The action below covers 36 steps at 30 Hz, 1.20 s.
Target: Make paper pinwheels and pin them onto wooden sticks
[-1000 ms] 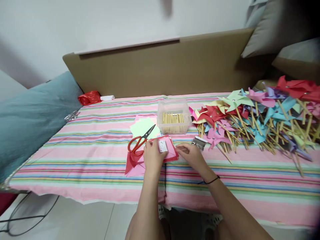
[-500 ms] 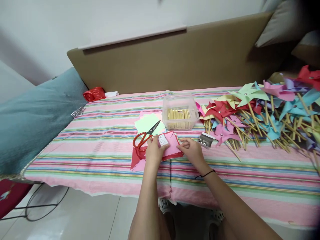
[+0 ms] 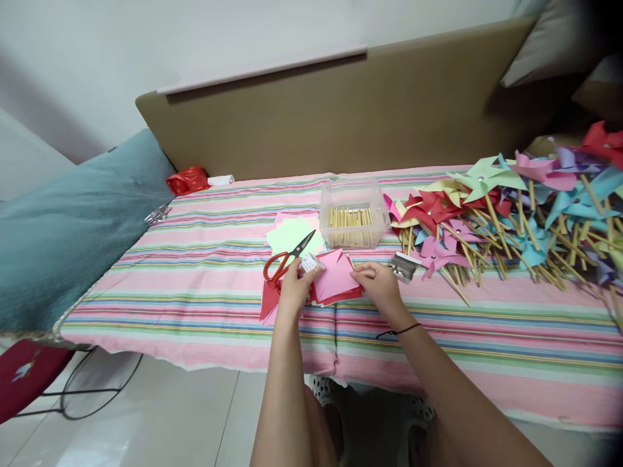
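Observation:
My left hand [image 3: 294, 289] is closed on a small white labelled box [image 3: 309, 263] at the left edge of a paper stack. My right hand [image 3: 380, 287] pinches the right corner of the top pink paper square [image 3: 335, 275], which has cuts at its corners. Red sheets [image 3: 343, 299] stick out beneath it. Orange-handled scissors [image 3: 287, 255] lie half spread on pale green paper [image 3: 292, 235], just beyond my left hand. A small silvery open case [image 3: 403, 266] sits beside my right hand, its contents too small to make out.
Behind the papers stands a clear plastic box [image 3: 354, 217] of short wooden sticks. Many paper pinwheels [image 3: 481, 185] on sticks are heaped at the right. A red plastic bag [image 3: 187, 180] lies at the far left, near a blue cushion [image 3: 92, 233]. A striped cloth [image 3: 195, 285] covers the seat.
My left hand has drawn the small white box leftwards, off the pink square, whose surface shows more now. My right hand stays at the square's right corner. The whole view has shifted slightly.

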{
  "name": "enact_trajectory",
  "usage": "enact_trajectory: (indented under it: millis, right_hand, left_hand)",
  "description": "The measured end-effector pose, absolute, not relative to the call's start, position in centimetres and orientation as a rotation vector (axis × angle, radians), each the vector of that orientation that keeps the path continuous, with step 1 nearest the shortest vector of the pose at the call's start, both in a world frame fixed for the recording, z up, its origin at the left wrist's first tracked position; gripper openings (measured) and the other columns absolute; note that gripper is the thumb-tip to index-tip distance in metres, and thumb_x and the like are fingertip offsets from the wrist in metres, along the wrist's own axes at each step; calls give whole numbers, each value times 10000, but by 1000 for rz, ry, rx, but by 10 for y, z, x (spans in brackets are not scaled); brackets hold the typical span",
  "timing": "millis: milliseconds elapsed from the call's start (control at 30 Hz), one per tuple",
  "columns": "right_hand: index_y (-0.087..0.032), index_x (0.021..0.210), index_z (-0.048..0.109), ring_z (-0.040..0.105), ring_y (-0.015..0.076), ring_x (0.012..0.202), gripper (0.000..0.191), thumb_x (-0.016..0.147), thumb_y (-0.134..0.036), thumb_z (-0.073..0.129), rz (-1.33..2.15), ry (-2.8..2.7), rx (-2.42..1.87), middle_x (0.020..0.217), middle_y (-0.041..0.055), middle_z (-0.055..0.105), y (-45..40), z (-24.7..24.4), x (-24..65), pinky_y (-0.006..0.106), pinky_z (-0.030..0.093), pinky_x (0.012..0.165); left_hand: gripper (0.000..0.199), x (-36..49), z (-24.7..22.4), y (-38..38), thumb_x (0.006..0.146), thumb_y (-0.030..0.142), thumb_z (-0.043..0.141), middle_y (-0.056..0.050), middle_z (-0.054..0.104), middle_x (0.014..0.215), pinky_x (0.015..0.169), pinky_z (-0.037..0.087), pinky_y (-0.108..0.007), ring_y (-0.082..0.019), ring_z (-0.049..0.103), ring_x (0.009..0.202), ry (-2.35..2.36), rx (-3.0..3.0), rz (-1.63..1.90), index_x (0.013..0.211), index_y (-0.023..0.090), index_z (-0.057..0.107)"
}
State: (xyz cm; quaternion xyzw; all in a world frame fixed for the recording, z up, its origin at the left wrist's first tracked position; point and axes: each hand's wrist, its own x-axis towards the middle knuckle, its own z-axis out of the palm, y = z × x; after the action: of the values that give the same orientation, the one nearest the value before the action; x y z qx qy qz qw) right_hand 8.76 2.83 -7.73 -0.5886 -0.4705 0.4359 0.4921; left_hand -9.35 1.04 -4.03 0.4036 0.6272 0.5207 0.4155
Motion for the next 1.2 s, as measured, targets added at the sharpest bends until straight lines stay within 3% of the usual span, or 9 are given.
enact_trajectory:
  millis: [267,433,567,633,767,833,933,1067,1200]
  right_hand:
    - [-180,786,625,588,150,596,333,576,-402,757,961,-865,-1285,626,0,652,24,-55,117,277,461,586]
    - [-192,892,667,587,94,654,383,578,-343,825,932,-699,-1155,721,-18,670,-12,-33,147,203,464,623]
    - [-205,946,716,594,73,689,426,565,-294,885,1094,-598,-1090,723,-29,669,-70,-32,159,138,479,637]
    - [-206,937,727,610,83,697,427,557,-297,898,1190,-554,-1079,753,-13,685,-101,-34,161,139,501,633]
    - [-221,913,739,632,103,712,403,555,-304,905,1270,-488,-1008,823,11,702,-151,-24,161,153,529,613]
    - [-225,900,741,634,107,712,363,582,-314,892,1274,-503,-962,818,16,702,-169,-14,161,156,532,619]
    - [-218,868,744,641,119,737,300,619,-327,873,1250,-598,-958,809,30,704,-191,-1,158,163,534,659]
    - [-226,838,732,645,142,765,231,673,-349,838,1190,-763,-989,816,30,701,-215,12,151,193,533,684]
    - [-259,959,716,655,171,838,224,755,-328,776,1214,-974,-963,905,41,705,-236,27,146,254,536,754]
  left_hand:
    - [461,-88,-37,8,628,328,789,-100,655,1037,857,465,-373,-256,620,940,1691,1196,1000,1046,191,651]
    - [599,-72,-32,3,490,179,856,-154,533,1267,1039,308,-496,-390,452,1235,1850,1270,908,1053,204,652]
    - [730,-61,-16,-12,582,180,809,-183,415,1408,1100,223,-496,-378,314,1359,1802,1316,997,1258,192,537]
    - [650,-54,-8,-28,674,252,762,-180,454,1382,1097,263,-445,-329,383,1326,1683,1339,1038,1271,165,520]
    - [371,-31,-1,-84,797,476,631,-106,689,1008,894,476,-363,-247,641,980,1321,1320,960,1003,169,657]
    - [403,-18,-1,-119,820,551,570,-97,704,857,754,524,-352,-242,670,839,1202,1277,900,856,165,683]
    - [484,-3,5,-166,843,604,520,-110,721,859,722,529,-325,-235,678,854,1007,796,1057,901,158,697]
    - [383,2,29,-206,722,374,765,-87,739,953,736,519,-277,-203,686,845,806,663,1233,1033,170,671]
    - [396,-6,47,-227,660,277,820,-65,752,808,688,516,-260,-169,682,707,892,807,1267,1005,162,664]
